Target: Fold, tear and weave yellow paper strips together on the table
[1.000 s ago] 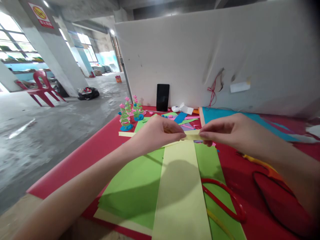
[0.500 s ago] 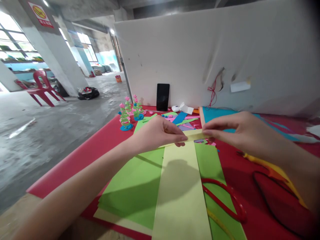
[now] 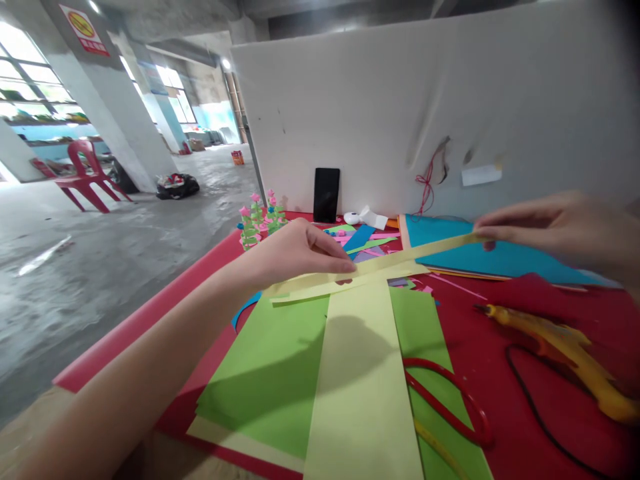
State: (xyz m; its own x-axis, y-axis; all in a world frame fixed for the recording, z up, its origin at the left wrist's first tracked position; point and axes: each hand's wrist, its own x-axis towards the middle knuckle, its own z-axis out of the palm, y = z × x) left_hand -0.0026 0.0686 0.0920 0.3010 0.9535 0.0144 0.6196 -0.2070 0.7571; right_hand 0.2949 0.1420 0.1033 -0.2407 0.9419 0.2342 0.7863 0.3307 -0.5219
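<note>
Between my two hands stretches a narrow pale yellow paper strip [image 3: 430, 249], rising toward the right. My left hand [image 3: 305, 250] pinches it near its left part, with more yellow strips under the fingers. At its right end my right hand [image 3: 545, 223], a little blurred, pinches it between thumb and fingers. Below lies a wide pale yellow paper [image 3: 363, 387] on a stack of green paper [image 3: 270, 380]. Red-handled scissors [image 3: 450, 400] rest partly on the green sheets, their blades hidden. To the right a yellow glue gun [image 3: 560, 340] lies on the red table cover.
Several small green paper trees with pink tops [image 3: 257, 217] stand at the back left. A black phone [image 3: 327, 195] leans on the white panel [image 3: 375, 120]. Blue sheets [image 3: 520, 260] and paper scraps [image 3: 360, 237] lie behind my hands. The glue gun's black cord [image 3: 530, 400] curls at the right.
My right hand has moved right and up, drawing out a longer length of the yellow strip. My left hand has shifted slightly left. The glue gun now shows fully.
</note>
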